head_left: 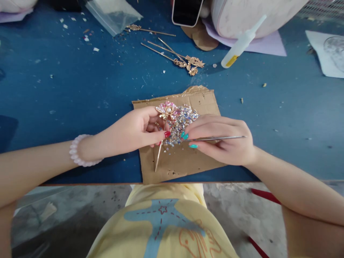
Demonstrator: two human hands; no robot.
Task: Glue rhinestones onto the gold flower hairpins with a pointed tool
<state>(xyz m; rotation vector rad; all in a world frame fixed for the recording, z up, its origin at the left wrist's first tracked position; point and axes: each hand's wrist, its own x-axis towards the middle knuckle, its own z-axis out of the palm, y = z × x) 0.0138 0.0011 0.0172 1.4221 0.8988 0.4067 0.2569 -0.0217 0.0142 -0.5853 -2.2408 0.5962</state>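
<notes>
Two hands (134, 130) (233, 127), flower hairpin (168, 110) in left, tweezers (225, 138) in right, rhinestones (177, 125) between

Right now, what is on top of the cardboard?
A pile of small gems lies on the cardboard. The left hand, flower hairpin and right hand hide whatever lies beneath them.

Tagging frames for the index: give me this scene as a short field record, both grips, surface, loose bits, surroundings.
left grip: holds flower-topped pin, flower end away from the wearer
right grip: holds thin metal tool, tip hard to see
surface: cardboard on blue table
loose bits: pile of multicoloured stones, between the grips
beyond cardboard: gold pins, white nozzle bottle, phone, clear bag
</notes>
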